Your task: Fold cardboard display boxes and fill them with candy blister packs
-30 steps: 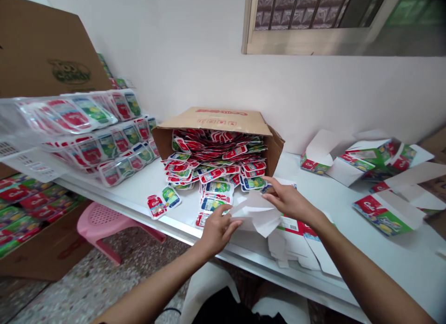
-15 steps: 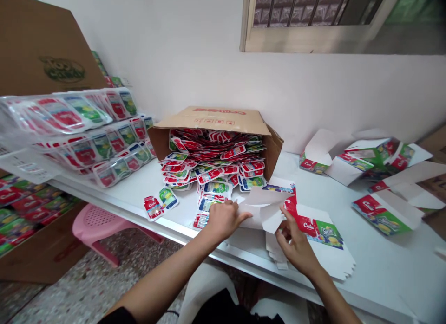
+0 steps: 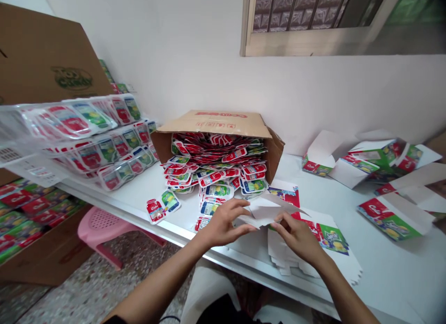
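Observation:
A partly folded cardboard carton [image 3: 262, 211], white inside, is held up between my two hands over the table's front. My left hand [image 3: 228, 225] grips its left end, thumb low and fingers above. The near right edge is pinched by my right hand [image 3: 297, 233] between thumb and fingers. Just beneath and to the right lies a stack of flat cartons [image 3: 329, 238] printed Cola and Sprite. Left of my left hand, candy pouches [image 3: 205, 208] trail out of an open brown box [image 3: 216, 121]. Two loose pouches [image 3: 163, 207] lie further left.
Several opened cartons [image 3: 393, 217] stand on the right of the white table [image 3: 254, 256]. Clear bags of pouches [image 3: 90, 147] are piled at the left. A pink stool [image 3: 101, 229] and a large box of packed cartons [image 3: 38, 212] are below.
My left hand has gone from a loose fist to gripping the carton's left end. My right hand has lowered slightly and pinches the near edge. The view has shifted a little.

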`<state>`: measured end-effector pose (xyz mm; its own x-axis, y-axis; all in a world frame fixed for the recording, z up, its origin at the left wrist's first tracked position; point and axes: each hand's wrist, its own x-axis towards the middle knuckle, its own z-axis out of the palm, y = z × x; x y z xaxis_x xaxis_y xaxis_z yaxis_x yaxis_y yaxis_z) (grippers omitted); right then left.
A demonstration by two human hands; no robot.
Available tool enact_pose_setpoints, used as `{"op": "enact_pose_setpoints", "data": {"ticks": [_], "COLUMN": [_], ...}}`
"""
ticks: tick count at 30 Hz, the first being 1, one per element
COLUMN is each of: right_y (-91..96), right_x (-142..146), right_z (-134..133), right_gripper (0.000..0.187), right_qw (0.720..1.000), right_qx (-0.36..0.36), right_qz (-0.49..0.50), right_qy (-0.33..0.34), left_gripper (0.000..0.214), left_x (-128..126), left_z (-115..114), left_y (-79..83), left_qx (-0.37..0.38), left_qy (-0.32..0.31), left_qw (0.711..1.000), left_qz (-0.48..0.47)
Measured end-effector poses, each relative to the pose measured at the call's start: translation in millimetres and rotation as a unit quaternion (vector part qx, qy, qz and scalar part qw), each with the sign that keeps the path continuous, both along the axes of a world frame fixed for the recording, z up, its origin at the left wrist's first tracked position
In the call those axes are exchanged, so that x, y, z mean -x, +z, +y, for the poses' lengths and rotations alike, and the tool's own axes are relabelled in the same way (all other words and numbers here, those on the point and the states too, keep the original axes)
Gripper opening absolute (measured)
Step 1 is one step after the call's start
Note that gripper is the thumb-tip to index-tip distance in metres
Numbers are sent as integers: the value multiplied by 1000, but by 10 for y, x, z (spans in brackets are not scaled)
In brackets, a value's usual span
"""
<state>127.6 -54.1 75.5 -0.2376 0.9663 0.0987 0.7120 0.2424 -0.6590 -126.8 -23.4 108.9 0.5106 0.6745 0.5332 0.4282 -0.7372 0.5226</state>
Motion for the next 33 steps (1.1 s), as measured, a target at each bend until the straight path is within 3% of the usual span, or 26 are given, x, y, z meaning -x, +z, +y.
{"op": "enact_pose_setpoints", "data": {"ticks": [3,6,9,12,14,19,21,23,25,27,28,29,30,31,33], "right_y": [103,244,385,492,526,506,534,610,683,678,633,562,474,380,216], "right_x": [-60,-66,-19,-21,-101,-532,-669,-689,-542,-229,-31,177,379,557,789], "right_z": [8,26,32,20,35,327,466,482,304,-47,-249,-441,-602,-713,-765], "right_gripper": [26,23,22,20,21,31,31,33,31,23,18,15,17,20,26], "right_qw": [999,996,990,986,987,1000,998,990,956,901,902,915,936,943,948], "right_qx": [-2,-15,-28,-33,-31,-21,-23,-76,-190,-304,-326,-352,-345,-331,-308], "right_qz": [-8,-36,-50,-42,-32,16,55,88,92,65,45,39,27,15,-7], "right_qy": [46,86,131,160,154,17,-16,-76,-203,-304,-280,-191,-59,28,79], "left_gripper": [24,30,51,26,26,34,36,38,39,40,40,40,40,40,40], "left_x": [68,27,-122,-250,-261,-137,-130,-172,-250,-342,-388,-433,-474,-511,-573], "left_z": [81,251,423,569,649,631,517,390,297,259,257,262,267,267,239], "left_y": [206,335,307,193,128,83,89,93,96,102,107,113,119,123,117], "left_qx": [97,143,151,174,193,178,127,61,25,20,18,14,9,6,8], "left_qy": [0,53,89,31,19,66,78,114,179,252,281,302,316,325,330], "left_qw": [994,988,981,983,981,982,988,988,977,957,947,939,933,928,922], "left_qz": [-58,5,78,54,20,-23,-46,-78,-112,-141,-153,-163,-173,-184,-200]}}
